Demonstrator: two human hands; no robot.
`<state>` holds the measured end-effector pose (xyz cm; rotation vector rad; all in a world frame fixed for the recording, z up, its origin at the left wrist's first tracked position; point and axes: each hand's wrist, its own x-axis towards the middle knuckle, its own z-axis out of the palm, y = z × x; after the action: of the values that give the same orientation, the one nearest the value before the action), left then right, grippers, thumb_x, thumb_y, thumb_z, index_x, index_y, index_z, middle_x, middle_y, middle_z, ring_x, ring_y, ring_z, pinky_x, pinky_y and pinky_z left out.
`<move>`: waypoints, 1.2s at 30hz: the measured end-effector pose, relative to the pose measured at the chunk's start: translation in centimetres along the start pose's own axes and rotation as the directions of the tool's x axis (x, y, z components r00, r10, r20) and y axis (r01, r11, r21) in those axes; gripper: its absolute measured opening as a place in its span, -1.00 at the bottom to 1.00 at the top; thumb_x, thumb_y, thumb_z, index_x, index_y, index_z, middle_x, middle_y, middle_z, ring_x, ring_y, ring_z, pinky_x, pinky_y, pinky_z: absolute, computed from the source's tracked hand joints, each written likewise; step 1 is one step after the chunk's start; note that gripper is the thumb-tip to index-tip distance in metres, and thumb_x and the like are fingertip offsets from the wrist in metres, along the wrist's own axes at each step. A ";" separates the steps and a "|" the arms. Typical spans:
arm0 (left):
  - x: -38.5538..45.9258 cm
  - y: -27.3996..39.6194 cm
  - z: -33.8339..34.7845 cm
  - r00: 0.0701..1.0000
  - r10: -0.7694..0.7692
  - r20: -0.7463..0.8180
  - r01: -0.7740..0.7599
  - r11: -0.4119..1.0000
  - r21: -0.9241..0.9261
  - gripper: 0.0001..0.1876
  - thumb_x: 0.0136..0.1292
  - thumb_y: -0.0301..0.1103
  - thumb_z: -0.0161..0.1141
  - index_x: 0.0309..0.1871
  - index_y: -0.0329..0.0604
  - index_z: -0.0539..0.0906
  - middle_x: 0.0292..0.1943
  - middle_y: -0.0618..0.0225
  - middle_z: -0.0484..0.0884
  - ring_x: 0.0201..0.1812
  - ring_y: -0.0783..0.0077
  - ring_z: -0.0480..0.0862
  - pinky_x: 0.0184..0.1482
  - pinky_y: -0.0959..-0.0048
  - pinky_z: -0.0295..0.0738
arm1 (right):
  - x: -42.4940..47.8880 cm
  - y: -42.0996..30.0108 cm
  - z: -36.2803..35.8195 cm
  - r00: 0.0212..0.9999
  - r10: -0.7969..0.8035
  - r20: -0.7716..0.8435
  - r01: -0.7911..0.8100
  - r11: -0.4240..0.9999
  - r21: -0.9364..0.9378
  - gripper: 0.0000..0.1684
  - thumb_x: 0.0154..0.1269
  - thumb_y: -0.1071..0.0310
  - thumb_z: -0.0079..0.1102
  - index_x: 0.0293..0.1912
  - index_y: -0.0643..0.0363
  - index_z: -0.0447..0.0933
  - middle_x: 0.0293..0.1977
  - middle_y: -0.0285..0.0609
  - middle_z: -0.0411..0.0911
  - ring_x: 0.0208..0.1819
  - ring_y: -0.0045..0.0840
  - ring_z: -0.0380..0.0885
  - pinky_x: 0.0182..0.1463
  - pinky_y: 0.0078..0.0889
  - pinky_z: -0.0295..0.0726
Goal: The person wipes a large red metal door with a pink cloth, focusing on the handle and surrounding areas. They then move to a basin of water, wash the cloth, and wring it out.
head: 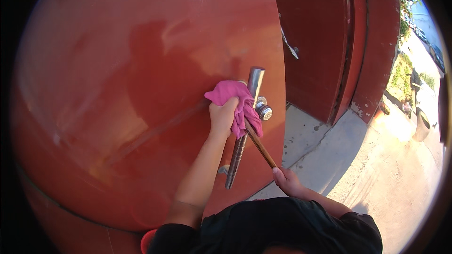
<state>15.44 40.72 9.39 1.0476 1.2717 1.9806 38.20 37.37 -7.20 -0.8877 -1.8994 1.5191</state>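
Observation:
My left hand point(223, 117) grips a bunched pink cloth point(229, 91), pressed against the long metal pull handle point(234, 164) of a red door point(166, 88). The cloth covers the handle's middle, and its loose end hangs down over the bar. In my right hand point(290, 182) is the lower end of a thin wooden stick point(262, 146), which slants up to the left. Its upper end goes in under the cloth, so I cannot tell what is on it. A round metal knob point(265, 109) sits just right of the handle, near the door's edge.
Beyond the door's edge stands a second dark red panel point(310, 42) with its own metal handle point(290, 44). A concrete step point(317, 148) lies at the right, leading to sunlit ground point(385, 169). A red bucket-like container point(145, 241) shows partly at the bottom left.

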 end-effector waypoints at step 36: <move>4.1 3.6 3.2 0.992 0.111 0.062 -0.110 0.994 -0.011 -0.85 0.17 -0.47 0.11 -0.21 -0.31 0.57 -0.32 0.39 0.59 -0.31 0.56 0.59 -0.27 0.52 0.50 | 2.4 -6.0 -3.0 0.999 -0.001 0.051 -0.001 0.999 0.053 -0.42 0.43 -0.05 -0.15 -0.46 0.30 0.38 -0.69 -0.27 0.30 -0.61 -0.61 0.30 -0.51 -0.44 0.32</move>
<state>15.78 44.00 14.72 1.1901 1.1956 2.0161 37.97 40.22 -0.68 -0.8325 -1.8856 1.5994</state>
